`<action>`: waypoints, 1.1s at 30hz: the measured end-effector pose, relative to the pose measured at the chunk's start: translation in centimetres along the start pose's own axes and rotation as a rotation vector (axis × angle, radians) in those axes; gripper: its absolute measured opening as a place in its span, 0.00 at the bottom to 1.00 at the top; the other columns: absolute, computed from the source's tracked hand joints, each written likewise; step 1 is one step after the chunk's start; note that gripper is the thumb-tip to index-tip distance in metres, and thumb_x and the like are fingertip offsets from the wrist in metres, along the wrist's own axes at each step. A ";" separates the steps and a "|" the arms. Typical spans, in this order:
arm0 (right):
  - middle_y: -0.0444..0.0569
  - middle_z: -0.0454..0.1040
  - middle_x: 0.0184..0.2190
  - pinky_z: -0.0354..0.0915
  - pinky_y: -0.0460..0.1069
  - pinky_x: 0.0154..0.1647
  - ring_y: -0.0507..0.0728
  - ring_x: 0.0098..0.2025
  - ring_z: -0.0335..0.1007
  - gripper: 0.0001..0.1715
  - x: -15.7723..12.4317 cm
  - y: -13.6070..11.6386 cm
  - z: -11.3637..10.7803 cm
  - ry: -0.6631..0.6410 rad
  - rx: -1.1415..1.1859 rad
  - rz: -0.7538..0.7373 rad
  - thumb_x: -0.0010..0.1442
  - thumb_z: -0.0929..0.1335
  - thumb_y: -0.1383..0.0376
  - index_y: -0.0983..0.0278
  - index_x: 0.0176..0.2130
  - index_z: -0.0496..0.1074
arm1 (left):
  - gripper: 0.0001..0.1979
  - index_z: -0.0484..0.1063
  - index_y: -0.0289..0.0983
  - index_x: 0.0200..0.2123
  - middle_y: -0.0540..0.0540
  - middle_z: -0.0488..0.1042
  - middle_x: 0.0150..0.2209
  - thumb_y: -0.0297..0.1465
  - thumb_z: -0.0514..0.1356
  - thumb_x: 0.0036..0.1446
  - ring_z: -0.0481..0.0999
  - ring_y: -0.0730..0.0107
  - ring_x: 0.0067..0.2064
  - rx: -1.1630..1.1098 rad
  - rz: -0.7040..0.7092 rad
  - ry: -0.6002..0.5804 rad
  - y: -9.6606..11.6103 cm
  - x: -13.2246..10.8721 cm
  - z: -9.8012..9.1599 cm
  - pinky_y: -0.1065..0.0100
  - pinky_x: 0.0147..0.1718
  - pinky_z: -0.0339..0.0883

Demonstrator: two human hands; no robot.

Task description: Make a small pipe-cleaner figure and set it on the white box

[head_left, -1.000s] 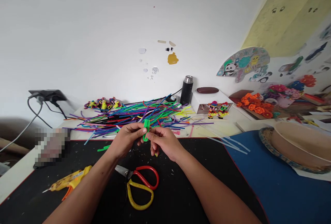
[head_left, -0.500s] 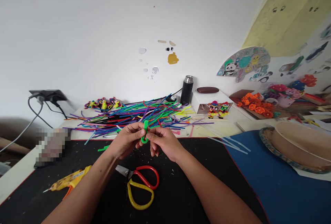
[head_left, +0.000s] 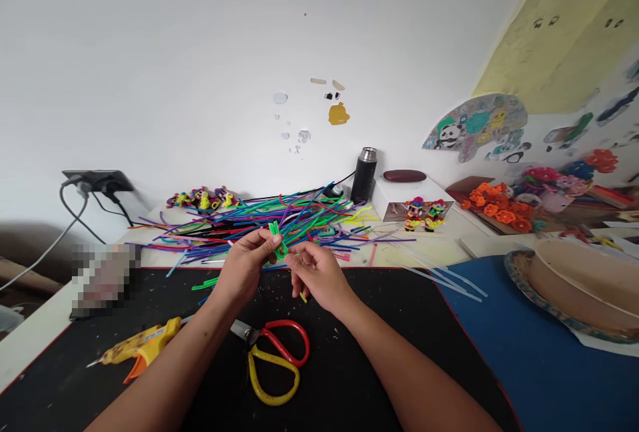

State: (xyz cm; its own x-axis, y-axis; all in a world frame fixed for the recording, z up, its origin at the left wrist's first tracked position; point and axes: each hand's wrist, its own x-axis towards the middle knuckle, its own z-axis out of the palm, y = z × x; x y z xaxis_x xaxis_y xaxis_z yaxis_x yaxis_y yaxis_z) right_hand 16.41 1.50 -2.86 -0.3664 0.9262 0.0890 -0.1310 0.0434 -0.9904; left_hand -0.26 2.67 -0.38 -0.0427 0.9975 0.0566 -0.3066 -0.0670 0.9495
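My left hand (head_left: 247, 265) pinches a small folded green pipe cleaner piece (head_left: 277, 242) between thumb and fingers, held above the black mat (head_left: 349, 365). My right hand (head_left: 317, 275) sits just to its right with fingers curled loosely, close to the green piece; whether it touches it is unclear. A short yellow-green scrap (head_left: 302, 297) shows under my right fingers. Behind both hands lies a big pile of colourful pipe cleaners (head_left: 269, 219).
Red-and-yellow scissors (head_left: 274, 355) lie below my hands; a yellow glue gun (head_left: 140, 349) lies at the left. A black flask (head_left: 363, 174), small figures (head_left: 424, 212), orange flowers (head_left: 492, 204), a blue mat (head_left: 539, 352) and a round tray (head_left: 574, 279) stand to the right.
The green piece has gone up and left in my left hand. My right hand has let go of it and dropped slightly. The view has shifted a little.
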 end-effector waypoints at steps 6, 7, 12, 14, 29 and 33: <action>0.39 0.69 0.23 0.58 0.45 0.24 0.53 0.23 0.72 0.22 -0.6 0.4 0.0 0.100 -0.457 -0.147 0.66 0.71 0.45 0.60 0.45 0.74 | 0.17 0.77 0.38 0.26 0.53 0.74 0.25 0.39 0.80 0.41 0.70 0.73 0.29 0.013 0.035 -0.001 -0.5 -0.3 0.2 0.72 0.32 0.63; 0.40 0.70 0.24 0.57 0.46 0.25 0.53 0.24 0.72 0.21 -0.6 0.3 0.0 0.113 -0.511 -0.156 0.67 0.71 0.46 0.60 0.45 0.74 | 0.17 0.77 0.37 0.25 0.52 0.74 0.26 0.39 0.80 0.41 0.70 0.72 0.30 0.022 0.033 -0.010 -0.6 -0.4 0.3 0.71 0.32 0.63; 0.44 0.76 0.26 0.55 0.47 0.27 0.55 0.26 0.71 0.19 -0.8 0.0 0.1 0.168 -0.723 -0.219 0.69 0.70 0.49 0.61 0.45 0.76 | 0.18 0.77 0.37 0.25 0.53 0.72 0.26 0.40 0.80 0.40 0.67 0.72 0.30 0.115 0.023 -0.003 -0.8 -0.8 0.9 0.71 0.32 0.62; 0.45 0.78 0.27 0.53 0.48 0.28 0.56 0.27 0.72 0.16 -0.8 0.0 0.1 0.179 -0.808 -0.243 0.70 0.70 0.52 0.62 0.45 0.76 | 0.19 0.77 0.37 0.25 0.53 0.72 0.25 0.41 0.79 0.40 0.68 0.72 0.30 0.163 0.034 0.009 -0.7 -1.0 1.2 0.70 0.32 0.63; 0.40 0.70 0.16 0.59 0.46 0.28 0.54 0.21 0.73 0.16 -0.8 -0.8 0.0 0.065 -0.726 -0.204 0.76 0.63 0.61 0.61 0.38 0.76 | 0.17 0.78 0.38 0.23 0.52 0.73 0.24 0.40 0.79 0.40 0.69 0.72 0.28 0.121 0.078 0.051 -0.9 -1.1 1.4 0.70 0.32 0.65; 0.40 0.71 0.16 0.60 0.46 0.29 0.53 0.21 0.73 0.19 -0.7 -0.2 -0.2 0.053 -0.612 -0.179 0.75 0.63 0.57 0.61 0.35 0.75 | 0.16 0.78 0.38 0.24 0.53 0.74 0.24 0.39 0.79 0.40 0.69 0.72 0.28 0.126 0.074 0.045 -1.2 -0.9 1.4 0.70 0.32 0.64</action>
State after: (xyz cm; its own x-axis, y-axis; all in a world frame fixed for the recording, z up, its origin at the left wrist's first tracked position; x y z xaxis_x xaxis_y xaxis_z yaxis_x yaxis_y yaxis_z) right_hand 16.86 0.93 -2.70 -0.3398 0.9014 0.2684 0.3696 0.3904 -0.8432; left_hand 1.42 1.86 -1.11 -0.1042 0.9877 0.1163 -0.1796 -0.1338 0.9746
